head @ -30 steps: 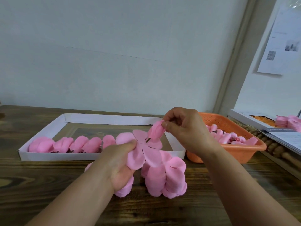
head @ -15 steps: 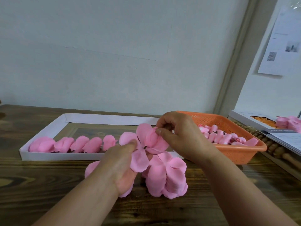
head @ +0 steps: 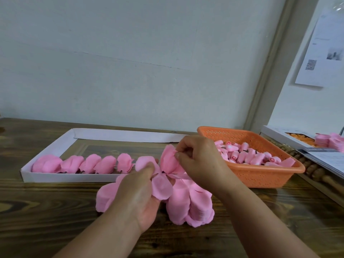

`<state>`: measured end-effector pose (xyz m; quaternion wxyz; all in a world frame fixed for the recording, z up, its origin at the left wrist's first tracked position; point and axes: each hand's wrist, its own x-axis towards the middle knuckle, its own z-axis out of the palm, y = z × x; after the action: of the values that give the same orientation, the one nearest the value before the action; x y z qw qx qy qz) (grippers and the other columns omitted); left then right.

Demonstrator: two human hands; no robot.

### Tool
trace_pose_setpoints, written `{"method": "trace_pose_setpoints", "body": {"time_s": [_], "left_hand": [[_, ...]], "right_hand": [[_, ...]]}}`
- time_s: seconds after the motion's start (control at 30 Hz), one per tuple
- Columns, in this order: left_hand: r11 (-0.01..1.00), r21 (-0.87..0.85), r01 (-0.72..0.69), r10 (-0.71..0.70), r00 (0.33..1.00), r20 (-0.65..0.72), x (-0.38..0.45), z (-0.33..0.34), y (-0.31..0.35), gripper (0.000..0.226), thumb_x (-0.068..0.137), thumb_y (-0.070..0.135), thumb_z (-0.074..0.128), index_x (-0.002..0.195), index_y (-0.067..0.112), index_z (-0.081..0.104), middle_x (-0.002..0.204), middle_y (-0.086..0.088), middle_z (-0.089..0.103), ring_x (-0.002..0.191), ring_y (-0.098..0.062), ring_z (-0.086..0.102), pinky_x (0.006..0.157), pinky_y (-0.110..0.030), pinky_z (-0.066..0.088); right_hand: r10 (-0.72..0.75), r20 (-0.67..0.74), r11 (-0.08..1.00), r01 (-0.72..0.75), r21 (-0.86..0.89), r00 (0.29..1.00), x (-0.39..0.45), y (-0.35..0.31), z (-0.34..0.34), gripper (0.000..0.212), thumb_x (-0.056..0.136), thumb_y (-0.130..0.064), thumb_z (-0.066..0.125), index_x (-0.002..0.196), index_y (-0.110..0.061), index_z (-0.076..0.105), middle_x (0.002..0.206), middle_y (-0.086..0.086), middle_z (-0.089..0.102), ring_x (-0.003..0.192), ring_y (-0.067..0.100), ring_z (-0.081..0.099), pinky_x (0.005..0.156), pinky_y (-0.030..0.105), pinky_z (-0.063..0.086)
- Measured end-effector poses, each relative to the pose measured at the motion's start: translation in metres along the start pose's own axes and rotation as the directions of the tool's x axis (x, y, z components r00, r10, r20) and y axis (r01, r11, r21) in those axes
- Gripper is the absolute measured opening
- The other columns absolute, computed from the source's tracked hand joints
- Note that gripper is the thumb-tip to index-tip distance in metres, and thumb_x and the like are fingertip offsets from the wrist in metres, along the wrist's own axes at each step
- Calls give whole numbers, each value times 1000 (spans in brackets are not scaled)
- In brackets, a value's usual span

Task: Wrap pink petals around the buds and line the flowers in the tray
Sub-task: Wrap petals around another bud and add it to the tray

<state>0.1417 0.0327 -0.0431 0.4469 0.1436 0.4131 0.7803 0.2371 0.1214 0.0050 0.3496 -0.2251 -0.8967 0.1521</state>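
Note:
My left hand (head: 138,190) pinches a flat pink petal piece (head: 162,185) above the table. My right hand (head: 201,161) pinches the bud at the piece's centre, with an upper petal (head: 168,158) folded up against it; the bud itself is hidden by my fingers. Under both hands lies a stack of loose pink petal pieces (head: 189,205). Behind it a long white tray (head: 55,176) holds a row of several finished pink flowers (head: 89,163) along its near wall.
An orange perforated basket (head: 260,175) at the right holds several pink buds (head: 247,155). Farther right, a white box (head: 279,134) with orange pieces, more pink petals (head: 331,141) and papers. Wooden table (head: 46,220) runs to a grey wall.
My right hand brought the bud down onto the centre of the petal piece held by my left hand, and a petal has been folded up around it. Both hands sank slightly.

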Motion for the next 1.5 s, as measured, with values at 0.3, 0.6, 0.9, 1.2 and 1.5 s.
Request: {"method": "trace_pose_setpoints", "body": {"time_s": [0.3,0.6,0.9,1.2,1.5], "left_hand": [[993,115,34,-33,999,-17,0,-4,-5,15,85,7,65,89,-8,64,91,-24,62,78,-27,63,68,-32,53],[987,157,42,-36,999,-40,2,-5,-3,17,83,3,66,96,-9,66,99,-31,67,77,-27,67,61,-30,55],[921,385,-68,91,995,-41,-4,-2,-1,37,98,9,47,69,20,68,56,0,65,65,-24,60,70,-35,50],[912,407,-49,117,983,-142,-2,-3,7,25,96,13,53,71,6,55,50,2,57,37,-4,57,34,-16,42],[878,472,-79,95,995,-9,-7,-2,6,26,98,16,51,73,7,54,55,-1,60,42,-8,57,38,-17,48]], "right_hand": [[61,177,993,-43,-106,982,8,-13,-1,16,83,-5,55,73,-17,55,63,-13,45,58,2,41,56,23,33],[133,201,989,-142,35,971,13,-9,-5,20,79,1,61,66,-14,61,53,-15,50,52,2,48,51,17,39],[126,123,992,-128,10,984,7,-3,2,24,81,4,56,64,-14,56,56,-9,50,53,4,45,58,21,35],[-141,228,986,157,-53,963,-3,-10,-1,4,81,2,55,79,2,59,74,8,57,70,20,47,64,29,38],[-189,349,959,249,-136,918,1,-15,-4,6,83,3,51,79,1,55,80,11,57,77,26,49,72,44,40]]}}
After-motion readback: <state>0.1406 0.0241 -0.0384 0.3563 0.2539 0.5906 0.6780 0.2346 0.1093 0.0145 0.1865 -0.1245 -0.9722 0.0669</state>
